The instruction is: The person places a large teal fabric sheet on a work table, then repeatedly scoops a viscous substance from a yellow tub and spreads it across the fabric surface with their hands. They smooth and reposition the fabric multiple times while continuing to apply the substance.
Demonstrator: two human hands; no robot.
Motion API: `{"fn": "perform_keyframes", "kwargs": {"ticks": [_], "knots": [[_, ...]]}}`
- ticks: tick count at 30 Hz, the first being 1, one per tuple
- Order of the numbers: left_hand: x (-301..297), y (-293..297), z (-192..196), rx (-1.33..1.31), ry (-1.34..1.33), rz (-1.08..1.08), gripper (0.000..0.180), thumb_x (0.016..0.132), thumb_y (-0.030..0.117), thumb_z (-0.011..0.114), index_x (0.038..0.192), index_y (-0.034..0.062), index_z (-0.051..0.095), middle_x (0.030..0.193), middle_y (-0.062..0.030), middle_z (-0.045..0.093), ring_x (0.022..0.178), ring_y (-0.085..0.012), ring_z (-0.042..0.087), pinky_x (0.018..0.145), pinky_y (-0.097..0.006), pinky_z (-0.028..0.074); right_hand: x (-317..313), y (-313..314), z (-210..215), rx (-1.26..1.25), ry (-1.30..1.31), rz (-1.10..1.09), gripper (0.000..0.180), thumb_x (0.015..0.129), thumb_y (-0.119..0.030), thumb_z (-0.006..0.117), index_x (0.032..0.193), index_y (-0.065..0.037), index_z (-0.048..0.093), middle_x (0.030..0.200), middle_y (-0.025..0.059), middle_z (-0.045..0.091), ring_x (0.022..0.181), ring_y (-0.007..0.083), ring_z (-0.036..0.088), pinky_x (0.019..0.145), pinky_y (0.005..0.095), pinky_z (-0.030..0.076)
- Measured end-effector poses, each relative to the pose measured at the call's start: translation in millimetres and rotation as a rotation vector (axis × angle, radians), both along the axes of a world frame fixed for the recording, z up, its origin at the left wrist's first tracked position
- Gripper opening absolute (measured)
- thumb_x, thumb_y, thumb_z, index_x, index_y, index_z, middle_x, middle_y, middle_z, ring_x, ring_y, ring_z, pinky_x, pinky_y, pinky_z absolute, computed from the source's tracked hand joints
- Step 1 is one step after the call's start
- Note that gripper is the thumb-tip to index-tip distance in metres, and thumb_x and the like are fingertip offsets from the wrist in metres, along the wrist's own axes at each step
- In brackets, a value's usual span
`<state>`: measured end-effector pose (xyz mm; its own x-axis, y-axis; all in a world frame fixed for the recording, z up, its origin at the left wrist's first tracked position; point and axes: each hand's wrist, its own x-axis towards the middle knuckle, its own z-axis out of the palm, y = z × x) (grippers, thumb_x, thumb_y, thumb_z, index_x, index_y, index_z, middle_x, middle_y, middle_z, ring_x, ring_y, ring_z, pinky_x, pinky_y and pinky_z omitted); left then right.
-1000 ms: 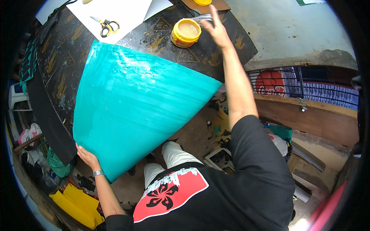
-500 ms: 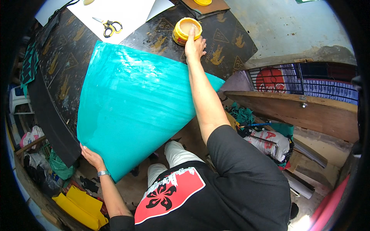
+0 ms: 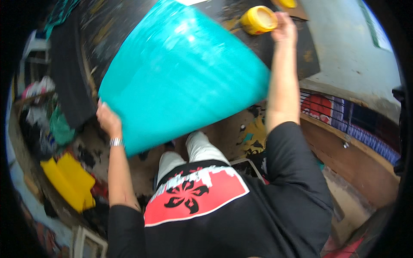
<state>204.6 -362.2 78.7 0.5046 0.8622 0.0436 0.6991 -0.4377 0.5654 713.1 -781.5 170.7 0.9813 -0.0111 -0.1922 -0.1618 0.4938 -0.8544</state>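
Observation:
A large teal sheet [image 3: 189, 81] with a wet-looking shine lies over the dark table and hangs past its near edge. At its left edge, my left hand [image 3: 108, 119] is closed on the margin, fingers partly hidden. My right hand [image 3: 285, 28] is at the far right, against the rim of a yellow tub [image 3: 254, 23]. That tub is open, holds a pale tan paste, and leans toward the hand. The fingers look curled at the rim, though motion blurs them.
A black strip [image 3: 71, 64] hangs off the table's left side. Yellow sheets [image 3: 71, 180] and a green bag [image 3: 61, 124] lie at lower left. To the right stand a pale wall [image 3: 357, 51] and a wooden panel [image 3: 357, 155]. A yellow lid [image 3: 287, 3] is at the top.
The view has turned and shifted, so the scissors are out of sight. My right hand has moved round to the tub's right side, and the tub now tips toward it. My left hand stays at the sheet's edge.

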Motion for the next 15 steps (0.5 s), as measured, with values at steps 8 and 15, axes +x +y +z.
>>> {"fn": "perform_keyframes", "kwargs": {"ticks": [8, 15], "knots": [[8.8, -7.3, 4.4, -0.024, -0.013, 0.001, 0.047, 0.103, 0.04, 0.029, 0.14, 0.0169, 0.049, 0.13, -0.0175, 0.054, 0.117, -0.0396, 0.051, 0.101, -0.052, 0.038, -168.5, 88.0, 62.6, -0.113, -0.242, 0.707, 0.065, 0.103, -0.051, 0.03, 0.128, 0.002, 0.057, 0.13, 0.0185, 0.061, 0.124, 0.0294, 0.057, 0.108, 0.043, 0.041], [10.0, -1.3, -10.7, -0.145, -0.129, 0.007, 0.049, 0.102, 0.041, 0.031, 0.14, 0.016, 0.048, 0.132, -0.0191, 0.053, 0.118, -0.0394, 0.05, 0.104, -0.049, 0.036, -354.4, 222.3, -16.1, -1.427, -0.946, 0.969, 0.08, 0.096, -0.065, 0.032, 0.153, -0.009, 0.026, 0.16, 0.0118, 0.022, 0.149, 0.0269, 0.016, 0.115, 0.0653, 0.0]]}}
